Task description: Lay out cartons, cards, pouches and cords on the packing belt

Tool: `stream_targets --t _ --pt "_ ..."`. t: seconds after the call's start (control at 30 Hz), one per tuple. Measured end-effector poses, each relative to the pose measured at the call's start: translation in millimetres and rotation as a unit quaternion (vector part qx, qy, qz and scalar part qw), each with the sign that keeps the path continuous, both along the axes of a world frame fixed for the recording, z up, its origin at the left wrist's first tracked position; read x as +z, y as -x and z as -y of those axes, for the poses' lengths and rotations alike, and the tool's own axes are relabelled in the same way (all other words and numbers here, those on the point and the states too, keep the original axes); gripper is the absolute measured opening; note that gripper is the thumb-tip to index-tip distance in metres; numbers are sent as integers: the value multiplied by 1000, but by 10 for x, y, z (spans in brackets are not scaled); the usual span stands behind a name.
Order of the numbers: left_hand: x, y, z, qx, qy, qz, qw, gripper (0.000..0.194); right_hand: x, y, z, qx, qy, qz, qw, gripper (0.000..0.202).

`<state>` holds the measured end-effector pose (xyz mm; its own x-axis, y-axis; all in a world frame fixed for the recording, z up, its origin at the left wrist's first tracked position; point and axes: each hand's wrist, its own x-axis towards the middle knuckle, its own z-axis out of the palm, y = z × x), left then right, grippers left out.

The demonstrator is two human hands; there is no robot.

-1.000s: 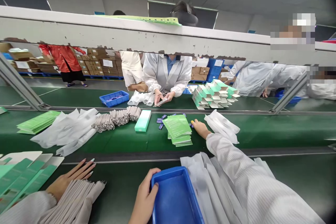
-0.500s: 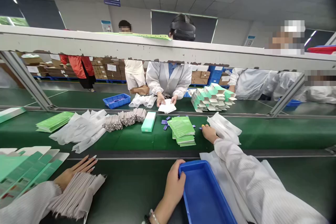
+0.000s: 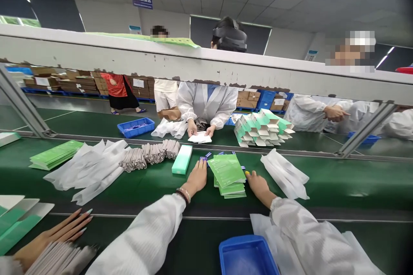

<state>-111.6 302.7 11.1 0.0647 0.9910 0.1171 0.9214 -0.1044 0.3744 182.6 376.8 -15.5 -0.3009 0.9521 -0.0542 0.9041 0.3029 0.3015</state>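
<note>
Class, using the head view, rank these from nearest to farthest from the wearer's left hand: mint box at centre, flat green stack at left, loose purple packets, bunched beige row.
1. Loose purple packets: closest ones at the left hand.
2. Mint box: just left of that hand.
3. Bunched beige row: left of the box.
4. Flat green stack: far left.

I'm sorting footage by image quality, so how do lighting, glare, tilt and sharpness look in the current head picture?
Head view: lighting is soft, with no hard shadows standing out; a pale shine shows on the green belt at right; the white beam slants down rightward; the left hand is clear, but the purple packets at its fingertips are too small to read.
</note>
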Motion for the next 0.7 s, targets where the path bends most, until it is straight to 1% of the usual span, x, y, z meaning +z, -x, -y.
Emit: stream_targets --t 0.07,0.13,0.2,0.27,0.3,0.37,0.47,0.53,0.6,0.67,0.7 --pt "-66 38 -405 -19 12 -33 999 68 -27 -41 -45 1 -3 0 1000 30" --pt "-116 32 -728 -42 26 -58 997 72 -60 -92 -91 0 -5 -3 1000 26" --pt "-148 4 -962 -68 42 -75 994 69 -88 -156 -130 -1 -3 -13 1000 24" --pt "-171 -38 -1086 -88 50 -89 991 60 -103 -229 -154 -1 3 -32 999 23" --pt "-181 -62 -1104 -93 47 -94 990 54 -101 -268 -159 -2 7 -46 999 24" --pt "-196 -119 -1063 -91 29 -100 990 44 -75 -352 -168 -7 17 -79 997 25" --pt "-202 -222 -889 -49 0 -107 993 36 40 -490 -201 -31 31 -146 988 27" --pt "-196 -301 -762 -9 -9 -114 993 34 174 -592 -225 -58 39 -199 977 24" --pt "-189 -379 -648 18 -15 -119 993 34 346 -690 -195 -87 54 -256 961 24" --pt "-182 -451 -544 24 -17 -120 992 34 533 -760 -41 -102 75 -316 940 30" --pt "-178 -486 -494 22 -15 -120 992 34 621 -778 98 -101 86 -344 930 34"
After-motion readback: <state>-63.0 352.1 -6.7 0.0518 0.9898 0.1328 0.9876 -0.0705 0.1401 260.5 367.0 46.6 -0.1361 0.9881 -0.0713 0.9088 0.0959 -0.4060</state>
